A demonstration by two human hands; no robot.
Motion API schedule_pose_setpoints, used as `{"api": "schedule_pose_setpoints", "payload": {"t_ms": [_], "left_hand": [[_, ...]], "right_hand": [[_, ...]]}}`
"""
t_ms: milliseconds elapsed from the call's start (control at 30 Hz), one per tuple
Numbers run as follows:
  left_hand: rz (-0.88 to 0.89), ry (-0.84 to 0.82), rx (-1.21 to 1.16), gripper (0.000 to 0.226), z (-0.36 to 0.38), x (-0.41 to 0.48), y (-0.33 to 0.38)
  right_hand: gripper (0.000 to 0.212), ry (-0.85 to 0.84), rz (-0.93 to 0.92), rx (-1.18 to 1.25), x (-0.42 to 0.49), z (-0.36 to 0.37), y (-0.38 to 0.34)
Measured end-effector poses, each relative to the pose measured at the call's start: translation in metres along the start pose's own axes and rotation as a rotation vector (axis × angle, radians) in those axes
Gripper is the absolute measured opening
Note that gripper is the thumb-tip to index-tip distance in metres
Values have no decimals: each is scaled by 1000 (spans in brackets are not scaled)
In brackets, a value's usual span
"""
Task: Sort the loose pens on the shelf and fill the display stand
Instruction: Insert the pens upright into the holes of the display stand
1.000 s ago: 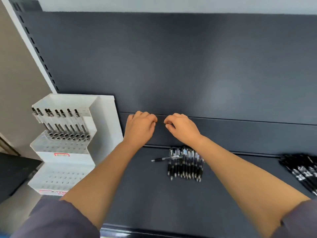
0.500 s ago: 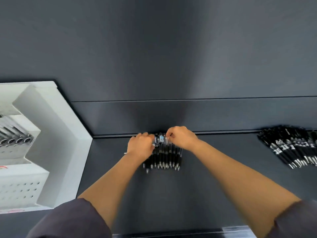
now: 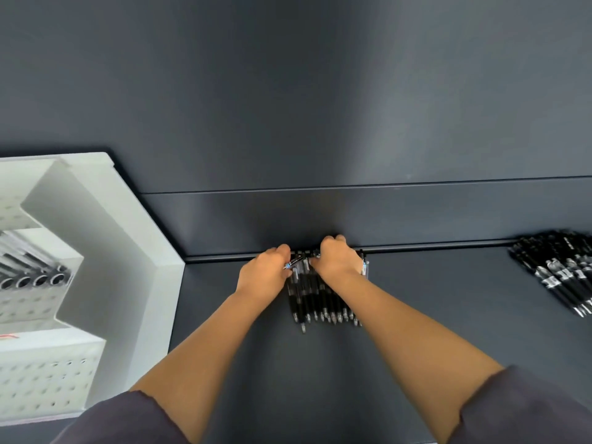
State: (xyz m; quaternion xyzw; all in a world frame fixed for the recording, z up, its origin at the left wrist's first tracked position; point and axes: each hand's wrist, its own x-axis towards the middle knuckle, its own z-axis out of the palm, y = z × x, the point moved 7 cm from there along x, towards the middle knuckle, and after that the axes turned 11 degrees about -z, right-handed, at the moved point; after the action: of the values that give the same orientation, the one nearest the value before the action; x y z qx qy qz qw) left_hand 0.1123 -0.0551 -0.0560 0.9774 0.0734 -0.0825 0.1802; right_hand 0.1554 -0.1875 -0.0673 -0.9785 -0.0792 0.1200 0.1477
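Black-barrelled, the row of pens (image 3: 323, 302) lay at the centre of the frame on the dark grey shelf (image 3: 288, 379), tips toward you and top ends against the ledge at the shelf's back. Your left hand (image 3: 261, 278) had its fingers (image 3: 279, 252) curled, pinching a slanted pen (image 3: 294, 263) that lay crosswise over the tops of the row. Your right hand (image 3: 339, 262) sat just beside it, fingers curled down over the row's far ends and gripping them, with the thumb near the slanted pen.

At the right edge of the frame a second heap of pens (image 3: 557, 274) lay well apart from the row; the white print on its barrels was too blurred to read. At the left the white display stand (image 3: 105, 238) stood on the shelf, its stepped tiers dotted with holes, with a few stocked pens (image 3: 28, 274) in an upper tier. A red mark (image 3: 6, 336) on one tier's front could not be read.
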Motion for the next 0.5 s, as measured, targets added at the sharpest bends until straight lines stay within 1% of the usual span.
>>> {"api": "schedule_pose_setpoints", "payload": {"t_ms": [67,167,267,367,433,500], "left_hand": [[3,-4,-37,11,-2,1,-4],[-2,3,-145,13,-9,3,-5],[15,43,-241,31,-25,4,4],[38,83,-281,37,-43,1,15],[38,113,-319,37,-55,-4,20],[44,149,-369,35,-68,-12,23]], "right_hand": [[27,17,20,46,1,-4,-2],[10,37,28,294,3,-9,-1],[18,103,-33,491,0,-26,-3],[16,175,-137,562,-12,-48,-7],[15,204,-209,565,-20,-61,-11],[8,230,-260,574,-32,-74,-17]]}}
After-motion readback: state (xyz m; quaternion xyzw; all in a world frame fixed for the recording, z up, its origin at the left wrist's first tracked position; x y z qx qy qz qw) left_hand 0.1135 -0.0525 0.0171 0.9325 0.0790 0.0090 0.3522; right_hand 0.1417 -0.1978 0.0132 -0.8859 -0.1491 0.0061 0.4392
